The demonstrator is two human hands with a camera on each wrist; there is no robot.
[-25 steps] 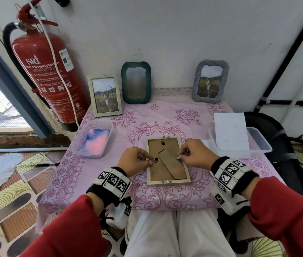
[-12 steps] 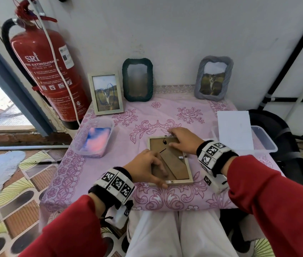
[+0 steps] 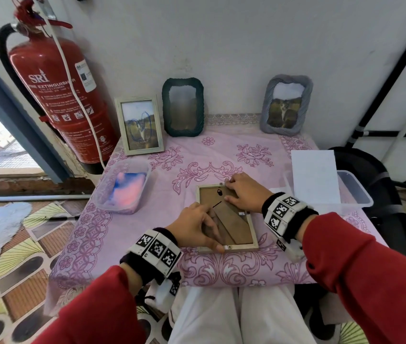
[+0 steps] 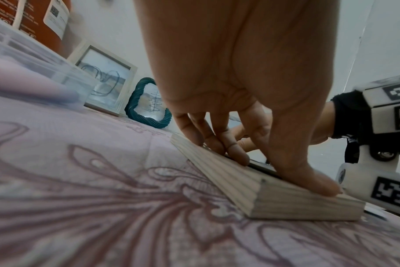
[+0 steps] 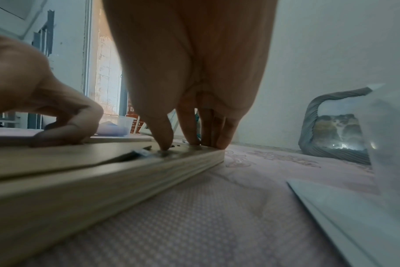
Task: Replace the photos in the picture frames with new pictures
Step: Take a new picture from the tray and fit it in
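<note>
A pale wooden picture frame (image 3: 236, 232) lies face down on the pink tablecloth (image 3: 221, 155), its brown backing and stand facing up. My left hand (image 3: 206, 232) rests on its near left part. The thumb (image 4: 308, 180) presses the near rim by a small metal clip, and the bent fingers (image 4: 235, 153) touch the inner left edge. My right hand (image 3: 231, 189) sits at the far right corner. Its fingertips (image 5: 206, 140) stand on the far rim and its thumb (image 5: 162, 142) presses the backing. The frame (image 5: 80, 180) stays flat on the cloth.
Against the wall stand a white frame (image 3: 139, 125), a dark green frame (image 3: 182, 107) and a grey frame (image 3: 285, 104). A clear tub (image 3: 122, 189) of pink-blue prints sits left. Another tub (image 3: 353, 192) with white paper (image 3: 314, 177) sits right. A fire extinguisher (image 3: 60, 95) hangs at left.
Both hands left the frame's side edges. My left hand slid toward the near edge and my right hand went to the far right corner. The frame stayed put.
</note>
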